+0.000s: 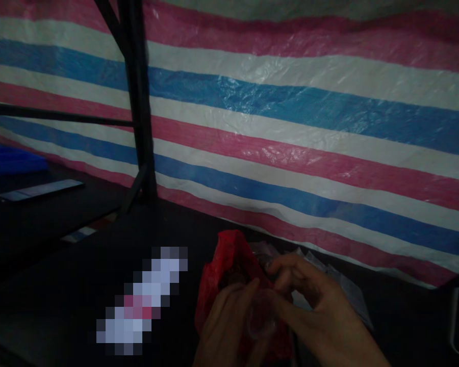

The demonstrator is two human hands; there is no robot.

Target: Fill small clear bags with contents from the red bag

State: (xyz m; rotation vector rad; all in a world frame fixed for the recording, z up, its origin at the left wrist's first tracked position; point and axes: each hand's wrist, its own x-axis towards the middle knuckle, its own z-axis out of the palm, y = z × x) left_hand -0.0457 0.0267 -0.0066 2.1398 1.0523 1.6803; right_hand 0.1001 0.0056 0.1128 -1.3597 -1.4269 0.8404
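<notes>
My left hand [225, 318] is curled in front of an open red plastic bag [231, 244], which has small dark things [235, 275] inside. Between my hands is a small, clear, rounded plastic piece [260, 318]; blur and dim light hide its exact kind. The fingers of my left hand close on its left side. My right hand [321, 300] comes from the right with bent fingers, its thumb at the upper edge of the clear piece. Behind my right hand lie several flat clear plastic packets [348, 285], partly covered by it.
A pixelated bright oblong [141, 300] lies on the dark tabletop [69, 306] to the left. Farther left are a phone-like flat slab [42, 190] and a blue tray [13, 158]. A black metal frame post [139, 102] stands before a striped plastic sheet [290, 117].
</notes>
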